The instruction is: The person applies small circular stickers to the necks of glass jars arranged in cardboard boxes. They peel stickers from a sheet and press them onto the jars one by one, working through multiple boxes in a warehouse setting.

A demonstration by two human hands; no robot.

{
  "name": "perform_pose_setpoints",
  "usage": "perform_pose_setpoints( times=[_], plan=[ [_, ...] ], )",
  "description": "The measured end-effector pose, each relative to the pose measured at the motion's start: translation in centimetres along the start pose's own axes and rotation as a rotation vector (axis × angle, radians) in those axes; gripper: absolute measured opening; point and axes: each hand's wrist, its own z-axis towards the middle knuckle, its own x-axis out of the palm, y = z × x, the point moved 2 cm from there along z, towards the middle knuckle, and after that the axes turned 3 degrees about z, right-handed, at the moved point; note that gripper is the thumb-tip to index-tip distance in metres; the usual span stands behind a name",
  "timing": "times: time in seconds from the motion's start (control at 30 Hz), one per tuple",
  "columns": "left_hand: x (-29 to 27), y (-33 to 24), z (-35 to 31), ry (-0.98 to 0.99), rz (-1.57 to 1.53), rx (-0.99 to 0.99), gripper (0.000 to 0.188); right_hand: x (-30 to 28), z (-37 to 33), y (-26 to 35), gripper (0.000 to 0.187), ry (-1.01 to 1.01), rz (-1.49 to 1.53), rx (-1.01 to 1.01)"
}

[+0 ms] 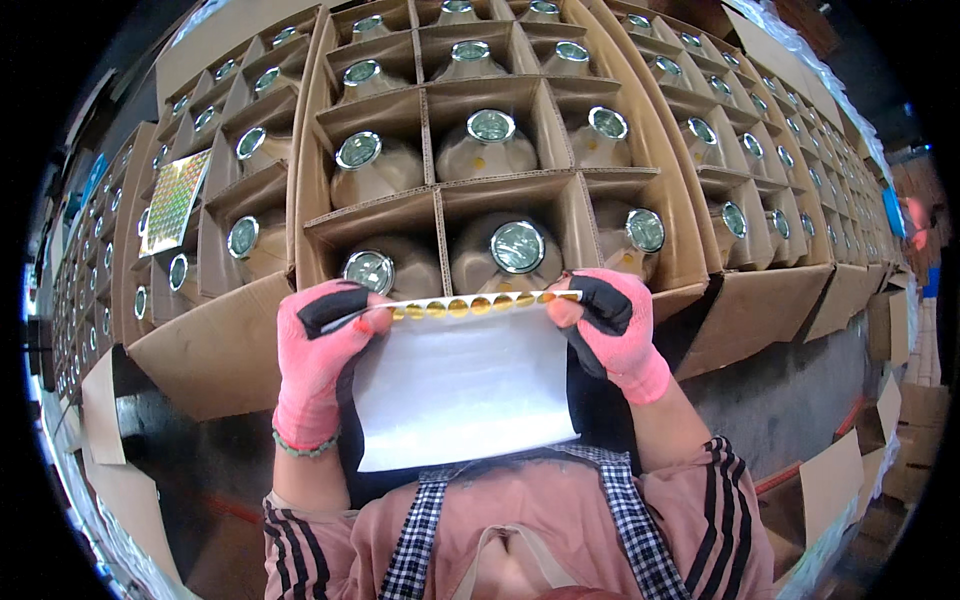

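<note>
Both my hands wear pink gloves with black-coated fingers and hold a white sticker sheet (pixel 460 385) by its upper corners. Its top edge is folded over, and a row of round gold stickers (pixel 470 307) shows along the fold. My left hand (pixel 322 338) is closed on the left corner. At the right corner, my right hand (pixel 615 332) pinches the edge between thumb and fingers. The sheet hangs in front of my chest, its near side blank. Just beyond it, a round glass jar (pixel 517 248) stands in a divided carton (pixel 390 212).
Similar cartons with several jars extend right (pixel 765 290) and left (pixel 220 345), their flaps hanging outward. A patterned gold-green sticker sheet (pixel 175 203) lies over the left carton. Loose cardboard flaps (pixel 833 488) stand at the lower right. Small gold dots show on a few jars.
</note>
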Motion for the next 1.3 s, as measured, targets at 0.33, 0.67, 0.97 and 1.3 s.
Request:
perform_pose_setpoints(
  times=[0.33, 0.67, 0.97, 1.3],
  plan=[
    [-1.7, 1.2, -3.5, -0.092, 0.025, -0.065, 0.016, 1.9, -0.7, 1.3, 0.022, 0.15, -0.061, -0.087],
    [-2.9, 1.8, -4.1, -0.155, -0.042, -0.107, 0.016, 2.8, -0.7, 3.8, 0.014, 0.16, -0.196, -0.039],
    [-3.2, 1.6, -4.3, -0.155, -0.054, -0.122, 0.016, 3.2, -0.9, 4.1, 0.022, 0.095, -0.303, -0.199],
    [-2.9, 2.3, -3.6, -0.152, -0.077, -0.123, 0.017, 2.7, -0.9, 4.0, 0.03, 0.11, -0.526, -0.484]
  ],
)
